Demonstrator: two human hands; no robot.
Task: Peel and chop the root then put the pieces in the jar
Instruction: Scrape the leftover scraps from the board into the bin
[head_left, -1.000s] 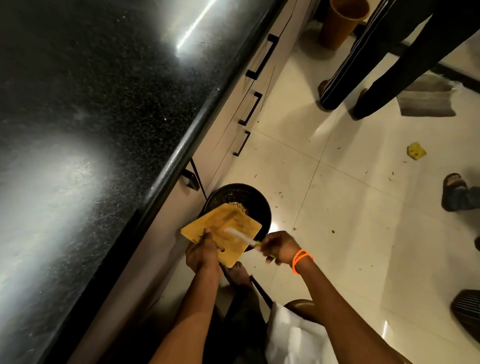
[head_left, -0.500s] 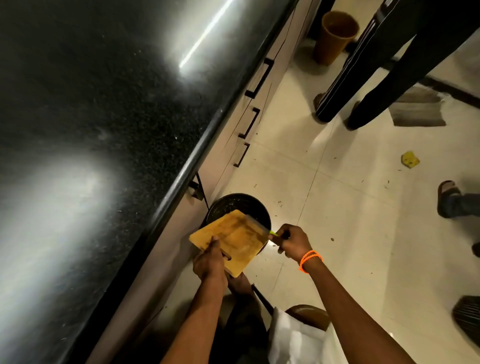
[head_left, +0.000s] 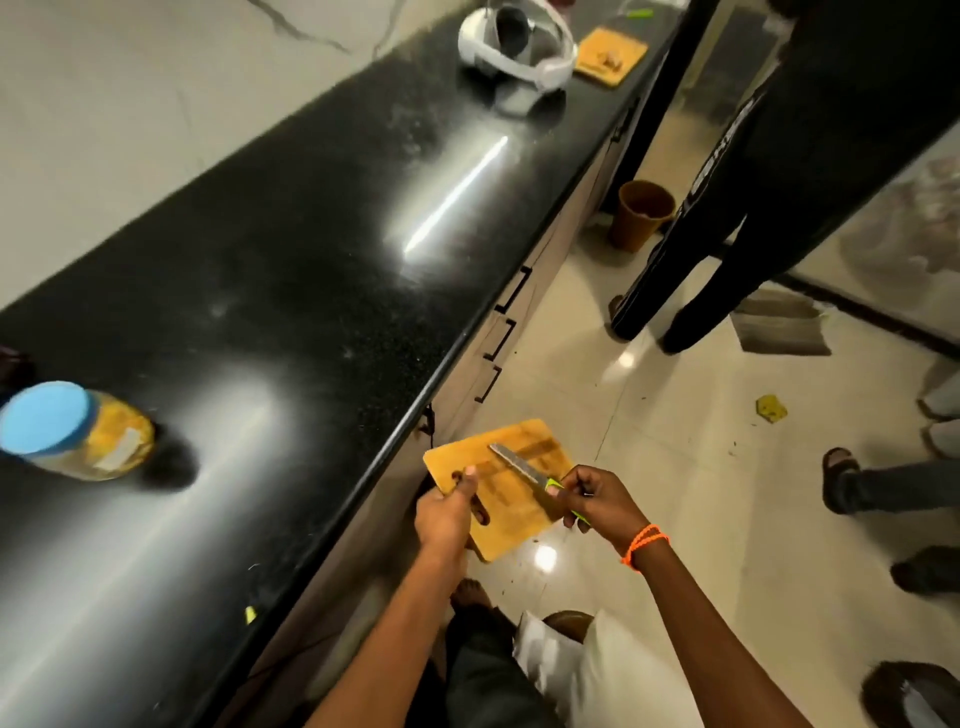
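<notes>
Left hand (head_left: 451, 512): clenched on the near edge of the cutting board (head_left: 506, 483), thumb on top beside the handle slot, fingers hidden beneath.
Right hand (head_left: 602, 501): curled round the green handle of the knife (head_left: 524, 470), blade lying flat across the board's top face, tip pointing away toward the counter.
Cutting board: wooden, held in the air over the floor just off the counter edge, tilted slightly; surface streaked dark, with no pieces on it that can be made out.
Jar (head_left: 72, 431): on the black counter (head_left: 291, 312) at far left, blue lid on, yellow contents inside; well apart from both hands.
Root: cannot tell where it is.
Wrist: orange thread band (head_left: 644, 543) on the right arm.
Far counter: white headset (head_left: 519, 47), and a second wooden board (head_left: 612, 56) beside it with small bits on top.
Floor: brown bin (head_left: 641, 215) by the drawers, a standing person's dark trouser legs (head_left: 691, 270) just beside it, yellow scrap (head_left: 771, 408) on the tiles, sandalled foot (head_left: 841, 470) at right.
</notes>
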